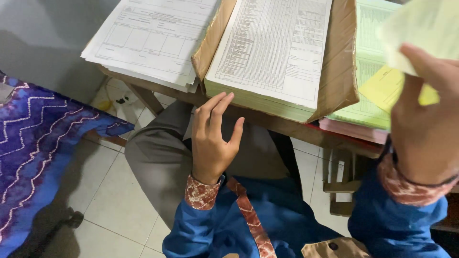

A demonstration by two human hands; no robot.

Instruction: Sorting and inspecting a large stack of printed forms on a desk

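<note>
The left hand (213, 138) rests palm-down with fingers loosely together, tips touching the paper stack (267, 52), while the raised right hand (423, 124) pinches a pale green sheet (425, 28).

A low wooden table (287, 128) carries white form stacks (153, 38), a brown-wrapped ream (275, 52), and green sheets (368, 100).

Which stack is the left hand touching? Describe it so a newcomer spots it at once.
On the low wooden table, look at the middle pile, between the loose white forms and the green and pink sheets. It is the thick stack of pale green paper topped by a white printed table sheet, where the left hand rests its fingertips on the near edge. Alone among its neighbours, it sits in torn brown wrapping paper.
</note>
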